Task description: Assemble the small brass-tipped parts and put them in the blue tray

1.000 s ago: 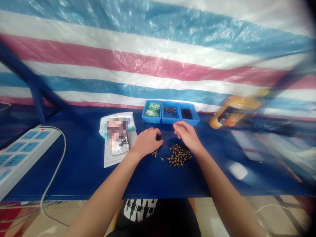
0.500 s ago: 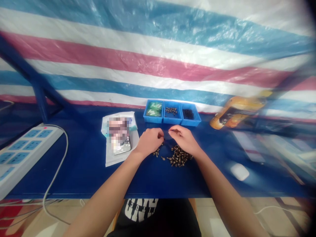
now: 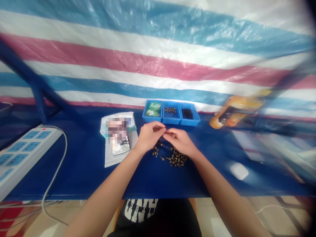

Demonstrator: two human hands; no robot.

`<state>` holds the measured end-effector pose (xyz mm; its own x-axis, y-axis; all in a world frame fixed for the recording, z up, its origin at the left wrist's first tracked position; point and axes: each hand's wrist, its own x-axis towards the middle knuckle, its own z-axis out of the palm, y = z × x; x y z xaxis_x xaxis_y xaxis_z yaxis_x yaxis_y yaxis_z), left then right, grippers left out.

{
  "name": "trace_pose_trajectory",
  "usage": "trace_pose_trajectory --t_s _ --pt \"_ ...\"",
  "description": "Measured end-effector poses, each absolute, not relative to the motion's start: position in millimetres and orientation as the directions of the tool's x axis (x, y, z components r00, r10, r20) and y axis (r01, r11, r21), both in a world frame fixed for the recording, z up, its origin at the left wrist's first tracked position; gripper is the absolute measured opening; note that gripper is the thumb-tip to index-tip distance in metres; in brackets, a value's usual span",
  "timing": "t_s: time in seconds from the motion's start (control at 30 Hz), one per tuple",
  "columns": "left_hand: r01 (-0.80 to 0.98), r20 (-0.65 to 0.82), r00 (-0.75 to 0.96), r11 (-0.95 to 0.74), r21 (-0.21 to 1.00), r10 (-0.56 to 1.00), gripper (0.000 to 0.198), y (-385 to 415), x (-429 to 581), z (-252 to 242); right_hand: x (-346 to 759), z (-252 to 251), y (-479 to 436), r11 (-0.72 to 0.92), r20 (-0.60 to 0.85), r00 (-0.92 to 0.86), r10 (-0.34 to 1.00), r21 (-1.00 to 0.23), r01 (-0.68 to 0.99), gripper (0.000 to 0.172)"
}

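My left hand (image 3: 149,134) and my right hand (image 3: 179,141) meet fingertip to fingertip over the blue table, just in front of the bins. Both are closed in a pinch; whatever lies between the fingers is too small or hidden to name. Below my right hand is a heap of small brass-coloured metal parts (image 3: 177,158), partly covered by it. A smaller scatter of similar parts (image 3: 155,152) lies under my left hand. Three joined blue bins stand behind: the left bin (image 3: 152,119) holds green-and-white pieces, the middle bin (image 3: 170,121) small metal parts, the right bin (image 3: 189,121) small black pieces.
A phone (image 3: 121,146) rests on a white plastic pouch (image 3: 112,159) to the left. Further left lies a power strip (image 3: 27,144) with its cable. On the right are an orange bottle (image 3: 234,110) and a white earbud case (image 3: 239,171). A striped sheet (image 3: 158,62) hangs behind.
My hands have come together; their fingertips, apart before, now touch. My left hand has risen slightly off the small scatter, and its fingers have straightened somewhat.
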<state>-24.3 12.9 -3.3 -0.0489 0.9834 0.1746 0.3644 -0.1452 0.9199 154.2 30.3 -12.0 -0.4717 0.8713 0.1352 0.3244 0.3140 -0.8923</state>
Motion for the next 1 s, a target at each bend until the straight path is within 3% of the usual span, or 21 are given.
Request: trace_pose_trajectory --t_s 0.2,0.43,0.83,1.0 --pt "0.225 0.141 -0.050 -0.126 0.966 0.989 0.017 13.1 -22.0 -1.8 154.1 -9.8 31.5 0.232 0.087 -0.461 0.883 -0.935 0.268 0.026" --pt "0.186 0.155 -0.047 -0.144 0.972 0.987 0.016 14.3 -21.2 -4.4 153.6 -8.6 33.7 0.180 0.074 -0.417 0.906 -0.959 0.220 0.022" --pt "0.141 0.138 -0.096 -0.123 0.982 0.986 0.018 13.8 -19.4 -2.2 159.9 -11.0 46.2 -0.065 -0.005 -0.316 0.949 -0.982 -0.180 0.052" --pt "0.135 0.126 -0.094 -0.113 0.984 0.988 0.016 13.2 -19.1 -0.7 161.6 -10.2 50.0 -0.064 -0.032 -0.097 0.995 -0.937 -0.343 0.030"
